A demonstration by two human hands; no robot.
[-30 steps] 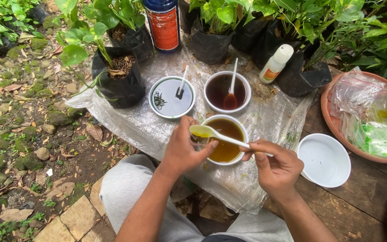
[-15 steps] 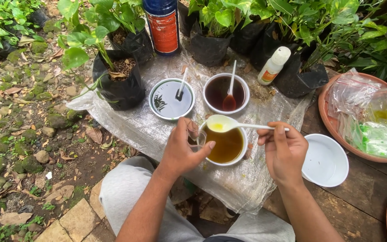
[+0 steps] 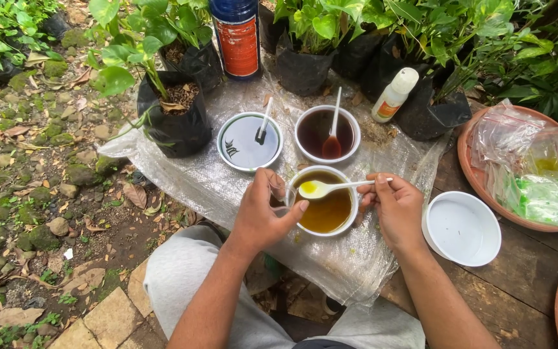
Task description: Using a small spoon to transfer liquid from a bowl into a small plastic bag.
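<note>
Head view, vs half a second back: white spoon (image 3: 330, 188) lower and more level over the amber bowl, yellow liquid in its scoop same as before, right hand (image 3: 395, 210) dropped slightly, left hand (image 3: 263, 210) unchanged on the rim. Surface: crinkled clear plastic sheet (image 3: 188, 178) spread over ground and the edge of a dark wooden deck (image 3: 518, 291); mossy stones and dead leaves to the left, pavers at bottom left. Black grow bags with green plants (image 3: 172, 113) along the top, blue and orange can (image 3: 237, 39) upright among them, small white bottle (image 3: 392, 95) tilted against a bag. On the sheet: white bowl of amber liquid (image 3: 327, 210) nearest, bowl of dark liquid (image 3: 324, 132) with a spoon in it behind, bowl of pale liquid (image 3: 250, 141) with a small tool beside that. Empty white bowl (image 3: 463, 227) on the deck just right of the right hand; terracotta dish (image 3: 479, 174) with clear plastic bags further right. Left hand curled around the near-left rim of the amber bowl, thumb over the edge, possibly pinching something small and clear, cannot tell. Right hand closed in a pinch on the spoon handle end, scoop held over the amber bowl's left side
</note>
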